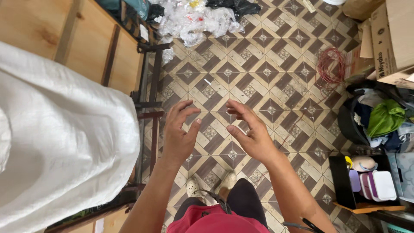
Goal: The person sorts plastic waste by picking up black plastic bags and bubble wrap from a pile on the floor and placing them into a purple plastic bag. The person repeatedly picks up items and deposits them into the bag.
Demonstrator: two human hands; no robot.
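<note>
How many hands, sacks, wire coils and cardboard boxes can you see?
Hands: 2, left hand and right hand, both open and holding nothing
White sack: 1
Red wire coil: 1
Cardboard box: 1
Total: 5

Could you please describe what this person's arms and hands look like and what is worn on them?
Both forearms are bare, with no sleeves reaching them, and both hands are bare too: the left hand and the right hand show no gloves, and I can make out no rings, watch or bracelets. The only clothing in view is a red garment at the bottom edge and light perforated shoes below.
</note>
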